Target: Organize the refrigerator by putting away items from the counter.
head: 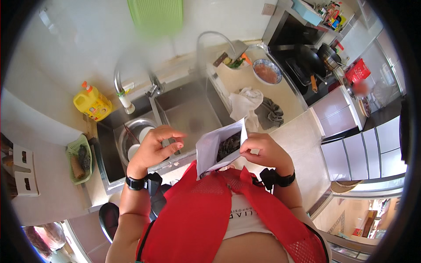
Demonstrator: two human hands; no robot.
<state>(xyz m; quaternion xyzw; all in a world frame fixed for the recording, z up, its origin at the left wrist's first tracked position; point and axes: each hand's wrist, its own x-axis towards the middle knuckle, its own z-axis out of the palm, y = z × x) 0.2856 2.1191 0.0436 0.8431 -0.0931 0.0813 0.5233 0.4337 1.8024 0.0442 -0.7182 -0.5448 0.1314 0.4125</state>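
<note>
Between my hands is an opened white bag (208,153) with dark, dried, crinkled pieces (229,147) inside, its mouth tilted up toward me. My right hand (268,151) pinches the right edge of the bag between thumb and fingers. To the left, my left hand (158,146) is apart from the bag and holds nothing; its thumb and fingers are spread in a loose curve. The bag's lower end is hidden against my red vest (197,210). Just beyond lies the steel sink basin (194,108).
A metal bowl (123,138) with white dishes sits in the left basin under the faucet (118,79). A yellow detergent bottle (93,103) stands behind it. Cloths (246,100), a bowl of meat (267,73) and a cleaver (239,49) lie right, before the stove (296,70).
</note>
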